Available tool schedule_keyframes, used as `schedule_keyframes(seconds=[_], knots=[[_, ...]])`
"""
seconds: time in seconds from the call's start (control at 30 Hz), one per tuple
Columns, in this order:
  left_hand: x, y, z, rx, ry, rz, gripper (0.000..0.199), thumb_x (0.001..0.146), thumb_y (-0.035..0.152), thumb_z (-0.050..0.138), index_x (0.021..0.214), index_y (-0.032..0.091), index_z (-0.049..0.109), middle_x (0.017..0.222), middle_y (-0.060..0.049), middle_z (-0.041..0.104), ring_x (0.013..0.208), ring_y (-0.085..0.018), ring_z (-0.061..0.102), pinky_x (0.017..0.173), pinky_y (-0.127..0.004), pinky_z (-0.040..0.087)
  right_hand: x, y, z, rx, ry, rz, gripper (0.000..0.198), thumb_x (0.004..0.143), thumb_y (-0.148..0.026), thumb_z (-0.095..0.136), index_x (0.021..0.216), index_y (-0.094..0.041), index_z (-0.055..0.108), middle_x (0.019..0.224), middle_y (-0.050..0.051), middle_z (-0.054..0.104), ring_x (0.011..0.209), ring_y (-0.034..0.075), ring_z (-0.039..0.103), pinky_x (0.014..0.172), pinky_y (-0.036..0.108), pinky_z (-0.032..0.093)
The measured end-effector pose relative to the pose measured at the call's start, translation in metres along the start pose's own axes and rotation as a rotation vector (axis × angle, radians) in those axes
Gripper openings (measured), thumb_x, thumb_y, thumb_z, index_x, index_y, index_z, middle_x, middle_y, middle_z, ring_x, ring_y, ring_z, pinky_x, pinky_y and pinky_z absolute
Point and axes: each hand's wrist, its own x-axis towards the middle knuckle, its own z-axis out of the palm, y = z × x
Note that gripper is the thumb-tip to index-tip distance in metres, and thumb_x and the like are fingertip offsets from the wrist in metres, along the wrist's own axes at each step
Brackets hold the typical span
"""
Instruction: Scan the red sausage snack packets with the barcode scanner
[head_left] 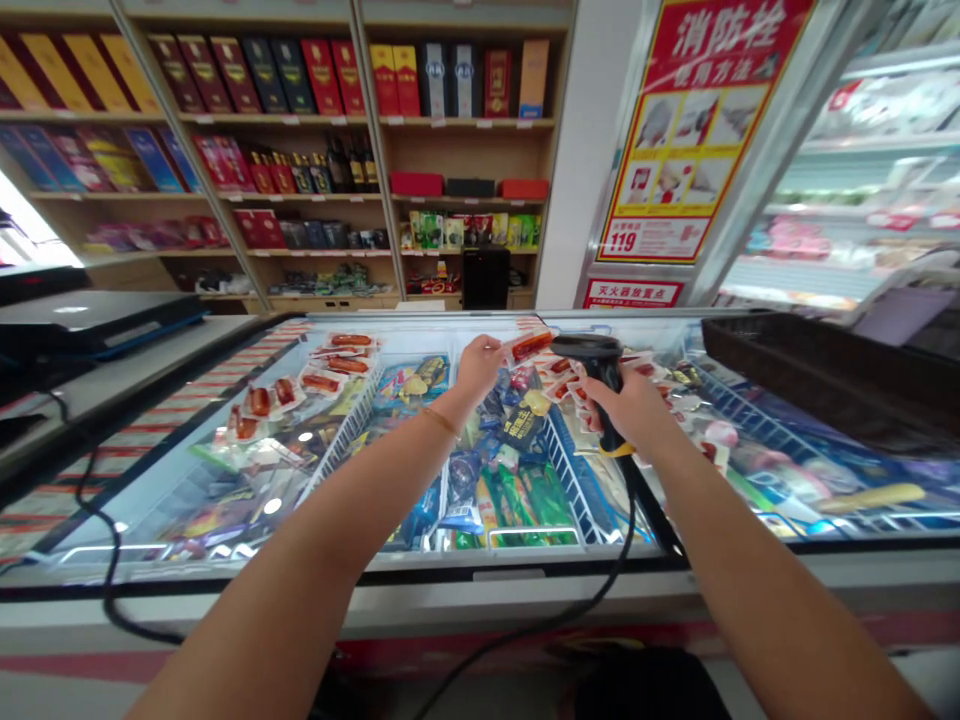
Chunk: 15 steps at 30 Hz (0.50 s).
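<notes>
Between the thumb and fingers of my left hand [480,365] is a clear packet of red-brown sausage [531,347], held above the freezer's glass top. My right hand [634,405] grips the handle of a black barcode scanner [592,350], its head pointing left toward the packet. A black cable [626,540] runs down from the scanner handle. Below and beside the scanner lies a group of similar sausage packets [577,390] on the glass. More packets [322,382] lie in an arc on the left part of the glass.
Under the glass, the chest freezer [517,575] holds wire baskets of colourful ice-cream packs [517,505]. A dark brown tray [832,380] rests on the right. A flat black device [97,320] stands at the left. Behind are shelves of boxes and bottles [300,170] and a red poster [697,130].
</notes>
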Motion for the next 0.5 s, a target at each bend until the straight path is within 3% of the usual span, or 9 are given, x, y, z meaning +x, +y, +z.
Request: schedule_keyframes(seconds=[0.13,0.27,0.4,0.5], knots=[[0.017,0.014,0.076,0.077,-0.027,0.055,0.008,0.077,0.017,0.062,0.073,0.02,0.056,0.068,0.001,0.064,0.068,-0.016,0.063,0.07,-0.028,0.05,0.006,0.02,-0.04,0.092,0.155,0.076,0.023,0.077,-0.038,0.066,0.085,-0.019,0.054,0.057,-0.001,0.06,0.038,0.014,0.055,0.037,0.026,0.045],[0.028,0.017,0.133,0.138,-0.063,0.099,0.003,0.079,0.016,0.062,0.077,0.018,0.063,0.081,-0.004,0.07,0.079,-0.019,0.065,0.08,-0.032,0.05,0.006,0.035,-0.064,0.092,0.204,0.107,0.022,0.078,-0.038,0.065,0.085,-0.021,0.054,0.057,-0.002,0.059,0.039,0.016,0.057,0.037,0.026,0.046],[0.026,0.015,0.16,0.148,-0.193,0.102,0.018,0.085,0.015,0.055,0.091,0.016,0.072,0.1,-0.009,0.074,0.097,-0.024,0.067,0.093,-0.036,0.048,0.003,0.04,-0.069,0.014,0.206,0.131,0.02,0.078,-0.038,0.065,0.083,-0.021,0.055,0.057,-0.001,0.061,0.039,0.016,0.057,0.037,0.026,0.046],[0.02,0.011,0.152,0.125,-0.207,0.13,0.027,0.087,0.014,0.053,0.107,0.014,0.071,0.12,-0.013,0.07,0.114,-0.025,0.063,0.102,-0.037,0.045,0.003,0.041,-0.06,-0.02,0.203,0.159,0.02,0.078,-0.038,0.065,0.081,-0.021,0.054,0.057,0.0,0.061,0.038,0.016,0.057,0.037,0.027,0.047]])
